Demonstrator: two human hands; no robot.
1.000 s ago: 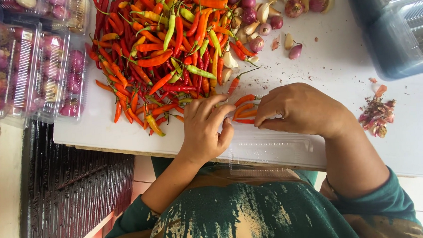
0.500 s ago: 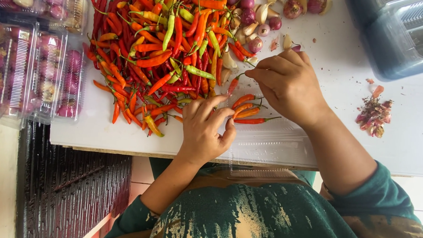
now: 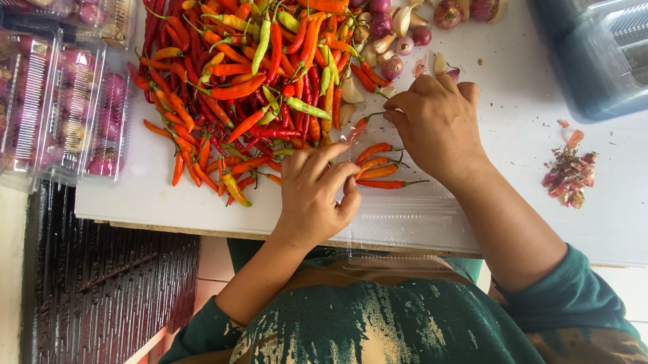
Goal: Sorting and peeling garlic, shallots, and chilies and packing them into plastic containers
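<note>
A big pile of red, orange and green chillies (image 3: 247,83) lies on the white tabletop (image 3: 150,204). My right hand (image 3: 438,130) pinches the stem of a red chilli (image 3: 358,127) at the pile's near edge. My left hand (image 3: 313,193) rests with curled fingers on chillies at the pile's front; whether it grips one is hidden. Between the hands a few red and orange chillies (image 3: 378,169) lie in an open clear plastic box (image 3: 406,226) at the table's front edge.
Shallots and garlic cloves (image 3: 411,18) lie behind the pile. Filled clear plastic boxes (image 3: 51,99) stand at the left, stacked empty ones (image 3: 609,38) at the far right. A heap of peel scraps (image 3: 568,175) lies right of my right forearm. A dark ribbed stack (image 3: 96,294) sits below the table.
My right hand has moved from the chillies in the clear box up to the pile's edge and closed on a red chilli's stem. My left hand has barely shifted.
</note>
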